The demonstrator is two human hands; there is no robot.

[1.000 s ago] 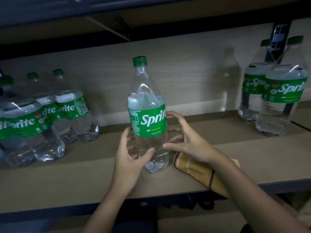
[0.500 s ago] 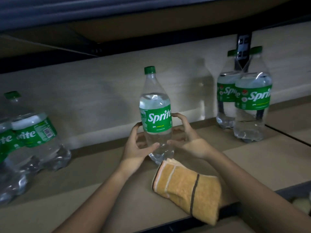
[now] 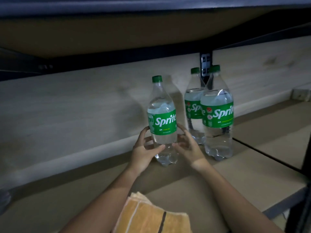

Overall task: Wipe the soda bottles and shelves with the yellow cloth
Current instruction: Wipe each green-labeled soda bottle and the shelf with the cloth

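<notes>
A clear Sprite bottle (image 3: 162, 120) with a green cap and label stands upright on the brown shelf (image 3: 252, 182), close to the back wall. My left hand (image 3: 144, 148) grips its lower left side, thumb across the front. My right hand (image 3: 188, 147) curls round its lower right side. Two more Sprite bottles (image 3: 217, 113) stand just right of it, one partly behind the other. The folded yellow cloth (image 3: 148, 216) with a dark stripe lies on the shelf near the front edge, between my forearms, held by neither hand.
A pale back wall (image 3: 75, 106) runs behind the shelf. A dark upper shelf (image 3: 117, 31) overhangs. A black metal upright (image 3: 206, 64) stands behind the two bottles. A seam (image 3: 269, 153) divides the shelf boards at right. A blurred bottle base (image 3: 4, 199) shows at the far left.
Both hands have carried the bottle to the right and back, so it stands next to the two right-hand bottles. The cloth stayed behind near the front edge. The left-hand bottles have left the view.
</notes>
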